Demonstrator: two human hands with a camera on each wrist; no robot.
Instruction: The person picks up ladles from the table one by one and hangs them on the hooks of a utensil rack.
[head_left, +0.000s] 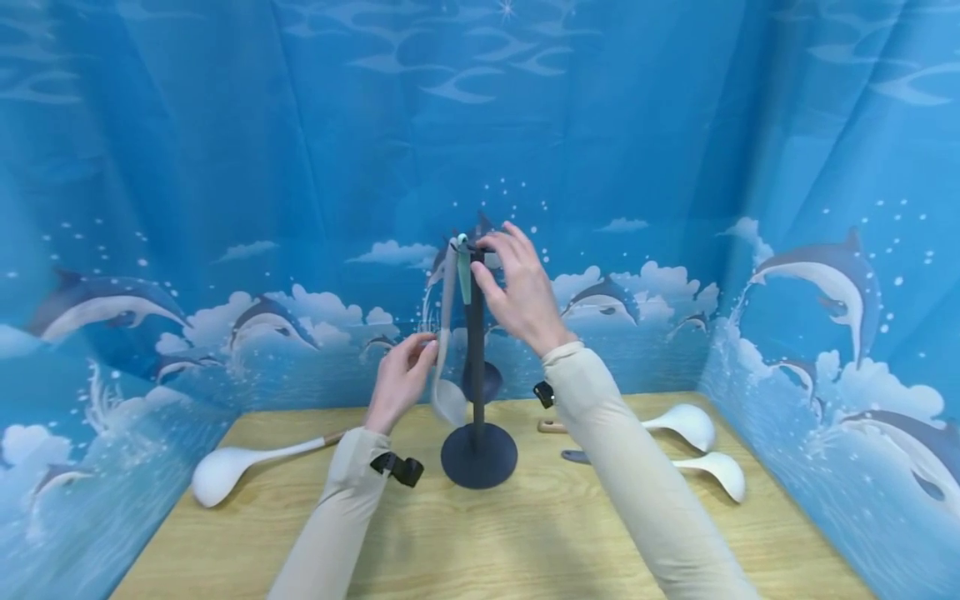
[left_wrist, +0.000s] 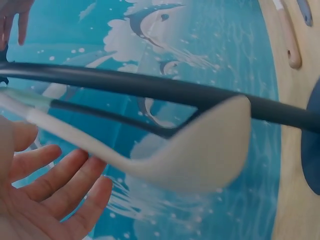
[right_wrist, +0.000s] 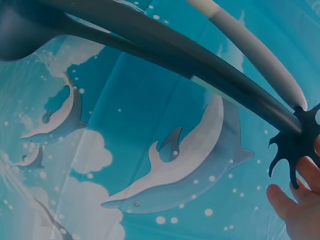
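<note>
Ladle [head_left: 450, 406] of pale colour is hanging on the dark stand [head_left: 478, 350], beside a darker ladle [head_left: 492, 383]. The left hand [head_left: 400, 379] is reaching to the pale handle [head_left: 447, 300], fingers spreading apart; the right hand [head_left: 521, 287] is touching the stand's top, whether gripping I cannot tell.

Wht ladle [head_left: 450, 403] on blk stand [head_left: 477, 358]

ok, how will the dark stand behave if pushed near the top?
The stand could tip: tall, thin pole on a round base. Pole looks stiff, standing straight. The hanging white ladle would probably swing, hung by its handle end.
</note>
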